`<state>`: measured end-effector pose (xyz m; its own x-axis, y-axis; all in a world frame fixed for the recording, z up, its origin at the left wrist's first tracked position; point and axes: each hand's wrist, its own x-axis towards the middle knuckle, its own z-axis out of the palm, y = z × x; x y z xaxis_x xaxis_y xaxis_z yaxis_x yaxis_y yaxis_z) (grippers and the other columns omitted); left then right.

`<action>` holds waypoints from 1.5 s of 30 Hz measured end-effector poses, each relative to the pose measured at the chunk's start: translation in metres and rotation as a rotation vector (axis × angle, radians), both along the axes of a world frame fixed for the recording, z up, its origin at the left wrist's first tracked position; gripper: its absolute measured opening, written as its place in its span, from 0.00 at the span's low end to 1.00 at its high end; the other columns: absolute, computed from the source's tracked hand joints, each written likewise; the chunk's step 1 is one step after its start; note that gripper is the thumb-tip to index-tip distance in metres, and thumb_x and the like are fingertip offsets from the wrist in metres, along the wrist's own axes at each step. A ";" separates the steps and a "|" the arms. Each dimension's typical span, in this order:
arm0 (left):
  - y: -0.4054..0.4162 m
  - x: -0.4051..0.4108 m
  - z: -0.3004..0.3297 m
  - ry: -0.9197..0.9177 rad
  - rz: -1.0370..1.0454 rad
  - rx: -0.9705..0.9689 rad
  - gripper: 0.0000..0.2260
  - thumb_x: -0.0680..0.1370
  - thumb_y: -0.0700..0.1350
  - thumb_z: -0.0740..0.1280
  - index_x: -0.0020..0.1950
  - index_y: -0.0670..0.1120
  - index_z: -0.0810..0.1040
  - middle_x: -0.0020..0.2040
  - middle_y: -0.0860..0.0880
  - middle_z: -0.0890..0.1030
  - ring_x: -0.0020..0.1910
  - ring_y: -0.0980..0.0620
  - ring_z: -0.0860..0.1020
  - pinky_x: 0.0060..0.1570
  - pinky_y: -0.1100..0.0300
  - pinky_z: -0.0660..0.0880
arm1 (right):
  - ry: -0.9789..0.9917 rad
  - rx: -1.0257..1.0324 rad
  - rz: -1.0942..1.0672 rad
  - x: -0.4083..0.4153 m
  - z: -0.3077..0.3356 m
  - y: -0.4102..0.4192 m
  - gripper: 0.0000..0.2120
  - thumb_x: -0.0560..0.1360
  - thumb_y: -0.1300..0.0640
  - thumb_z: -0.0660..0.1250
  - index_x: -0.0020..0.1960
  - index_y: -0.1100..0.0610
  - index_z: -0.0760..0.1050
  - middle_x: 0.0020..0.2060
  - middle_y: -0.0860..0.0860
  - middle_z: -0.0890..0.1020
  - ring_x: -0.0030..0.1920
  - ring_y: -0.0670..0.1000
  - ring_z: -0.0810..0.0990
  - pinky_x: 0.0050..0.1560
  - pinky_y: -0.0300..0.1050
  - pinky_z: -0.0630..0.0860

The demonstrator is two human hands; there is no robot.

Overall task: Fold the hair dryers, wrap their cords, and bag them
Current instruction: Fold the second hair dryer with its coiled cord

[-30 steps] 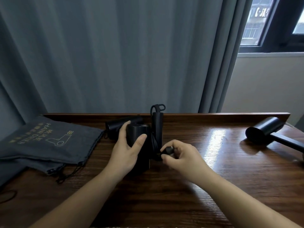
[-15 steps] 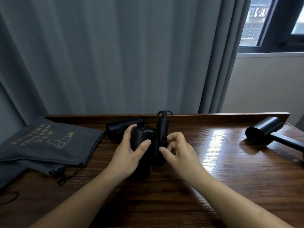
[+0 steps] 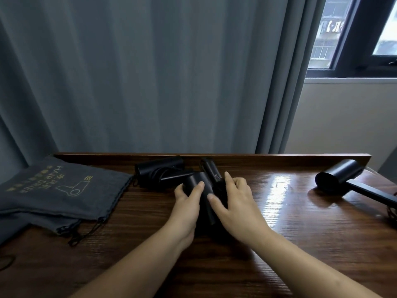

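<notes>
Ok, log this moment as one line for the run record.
step: cord wrap | left hand: grips folded dryer | right hand: on dryer's cord side | unfolded dryer: table right | bags: left

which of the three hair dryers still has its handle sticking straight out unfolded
The hair dryer at the far right of the table: its handle extends straight out. The one in the hands and the one behind it are folded compact.

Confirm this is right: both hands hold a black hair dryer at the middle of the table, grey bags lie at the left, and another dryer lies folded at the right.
Not quite. In the head view the right-hand dryer lies unfolded, its handle sticking straight out. The rest holds.
</notes>
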<state>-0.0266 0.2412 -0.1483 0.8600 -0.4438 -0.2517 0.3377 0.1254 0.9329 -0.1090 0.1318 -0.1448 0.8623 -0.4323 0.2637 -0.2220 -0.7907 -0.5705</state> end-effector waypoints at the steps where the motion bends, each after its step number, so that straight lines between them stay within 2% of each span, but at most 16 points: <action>1: -0.005 0.001 -0.001 0.001 0.006 0.014 0.26 0.80 0.53 0.67 0.76 0.57 0.61 0.61 0.48 0.80 0.58 0.46 0.80 0.57 0.46 0.79 | 0.028 -0.019 0.007 -0.003 0.001 0.001 0.45 0.77 0.34 0.61 0.82 0.54 0.46 0.70 0.47 0.62 0.72 0.48 0.60 0.72 0.45 0.65; 2: -0.009 0.002 -0.002 -0.005 0.013 0.033 0.28 0.80 0.54 0.68 0.76 0.56 0.60 0.61 0.48 0.79 0.57 0.47 0.79 0.56 0.48 0.79 | 0.042 -0.031 0.012 -0.005 0.001 0.001 0.49 0.75 0.31 0.63 0.83 0.54 0.43 0.72 0.46 0.60 0.73 0.47 0.58 0.74 0.45 0.63; 4: -0.015 0.002 -0.001 -0.007 0.018 0.057 0.28 0.79 0.54 0.69 0.75 0.54 0.61 0.60 0.48 0.80 0.55 0.49 0.80 0.48 0.55 0.78 | 0.054 -0.036 0.013 -0.007 0.000 -0.004 0.55 0.71 0.29 0.66 0.82 0.54 0.41 0.76 0.46 0.57 0.76 0.46 0.54 0.76 0.45 0.60; 7: -0.019 0.002 -0.001 0.038 0.001 0.063 0.26 0.78 0.54 0.71 0.72 0.53 0.64 0.57 0.48 0.81 0.52 0.49 0.81 0.42 0.57 0.76 | 0.043 0.005 0.012 -0.005 -0.001 -0.015 0.54 0.70 0.29 0.67 0.82 0.53 0.44 0.76 0.46 0.57 0.77 0.47 0.53 0.75 0.44 0.58; 10: -0.021 0.006 -0.004 0.031 0.009 0.080 0.26 0.76 0.54 0.73 0.67 0.53 0.64 0.57 0.47 0.81 0.53 0.47 0.82 0.46 0.54 0.79 | 0.011 0.134 0.002 -0.003 0.000 -0.026 0.47 0.72 0.31 0.68 0.82 0.46 0.50 0.72 0.46 0.59 0.76 0.48 0.57 0.71 0.42 0.62; 12: -0.024 0.008 -0.008 0.022 0.016 0.095 0.27 0.74 0.54 0.75 0.66 0.53 0.64 0.57 0.47 0.81 0.54 0.47 0.82 0.53 0.50 0.81 | 0.093 0.089 0.007 -0.002 0.001 -0.030 0.52 0.69 0.30 0.70 0.82 0.44 0.45 0.72 0.46 0.56 0.75 0.51 0.56 0.72 0.46 0.64; 16: -0.035 0.007 -0.013 -0.032 0.029 0.167 0.28 0.71 0.56 0.76 0.63 0.56 0.63 0.57 0.48 0.81 0.54 0.46 0.82 0.54 0.46 0.81 | 0.244 -0.133 -0.035 0.005 0.008 -0.037 0.63 0.62 0.28 0.74 0.82 0.47 0.41 0.69 0.50 0.56 0.70 0.55 0.60 0.69 0.48 0.69; 18: -0.041 0.007 -0.016 -0.026 0.011 0.151 0.26 0.73 0.54 0.76 0.62 0.55 0.64 0.57 0.47 0.81 0.54 0.47 0.83 0.55 0.48 0.81 | 0.280 -0.189 -0.029 0.011 0.012 -0.045 0.61 0.64 0.33 0.76 0.82 0.50 0.42 0.70 0.51 0.57 0.70 0.56 0.61 0.69 0.49 0.70; 21: -0.047 0.008 -0.015 -0.047 -0.056 0.124 0.15 0.78 0.50 0.72 0.57 0.54 0.67 0.57 0.48 0.80 0.53 0.48 0.83 0.55 0.54 0.81 | 0.292 -0.234 -0.015 0.017 0.016 -0.062 0.55 0.68 0.40 0.75 0.82 0.55 0.46 0.73 0.53 0.58 0.73 0.57 0.60 0.71 0.49 0.68; 26: -0.055 0.013 -0.009 -0.275 -0.190 0.271 0.12 0.81 0.49 0.68 0.64 0.54 0.72 0.56 0.52 0.78 0.55 0.53 0.79 0.60 0.55 0.78 | 0.299 -0.296 -0.016 0.027 0.016 -0.099 0.51 0.68 0.46 0.74 0.82 0.54 0.48 0.78 0.50 0.57 0.76 0.57 0.56 0.72 0.52 0.68; 29: -0.060 0.018 -0.010 -0.421 -0.256 0.391 0.18 0.81 0.51 0.67 0.70 0.55 0.73 0.65 0.52 0.75 0.61 0.53 0.76 0.66 0.53 0.74 | 0.315 -0.353 -0.022 0.035 0.012 -0.117 0.53 0.68 0.49 0.75 0.82 0.51 0.45 0.79 0.48 0.54 0.76 0.59 0.56 0.70 0.55 0.70; 31: -0.060 0.021 -0.010 -0.483 -0.289 0.429 0.20 0.81 0.51 0.66 0.73 0.55 0.72 0.67 0.52 0.73 0.61 0.55 0.75 0.65 0.57 0.73 | 0.332 -0.391 -0.026 0.041 0.008 -0.125 0.54 0.68 0.50 0.76 0.82 0.50 0.43 0.80 0.47 0.53 0.76 0.60 0.55 0.69 0.57 0.71; 33: -0.058 0.026 -0.012 -0.557 -0.294 0.464 0.20 0.82 0.50 0.66 0.74 0.55 0.71 0.68 0.53 0.73 0.62 0.57 0.73 0.62 0.61 0.72 | 0.343 -0.422 -0.029 0.046 0.003 -0.130 0.55 0.69 0.51 0.76 0.82 0.49 0.40 0.81 0.47 0.51 0.77 0.60 0.54 0.71 0.58 0.69; 37: -0.051 0.034 -0.020 -0.739 -0.285 0.605 0.19 0.82 0.51 0.64 0.74 0.56 0.70 0.72 0.55 0.71 0.68 0.56 0.70 0.67 0.60 0.70 | 0.344 -0.414 -0.035 0.052 -0.004 -0.134 0.54 0.72 0.54 0.73 0.82 0.49 0.36 0.82 0.46 0.48 0.79 0.60 0.51 0.75 0.62 0.62; 42: -0.035 0.043 -0.030 -1.139 -0.324 0.834 0.18 0.83 0.53 0.60 0.73 0.55 0.70 0.71 0.58 0.71 0.73 0.58 0.64 0.75 0.57 0.58 | 0.336 -0.416 -0.039 0.062 -0.008 -0.140 0.53 0.75 0.55 0.73 0.82 0.50 0.35 0.82 0.46 0.46 0.80 0.60 0.48 0.75 0.63 0.60; 45: -0.031 0.046 -0.037 -1.203 -0.358 0.856 0.16 0.83 0.55 0.59 0.71 0.56 0.72 0.70 0.59 0.72 0.73 0.59 0.63 0.77 0.55 0.55 | 0.348 -0.418 -0.035 0.067 -0.008 -0.142 0.52 0.76 0.55 0.73 0.82 0.50 0.35 0.82 0.45 0.45 0.81 0.59 0.46 0.76 0.65 0.57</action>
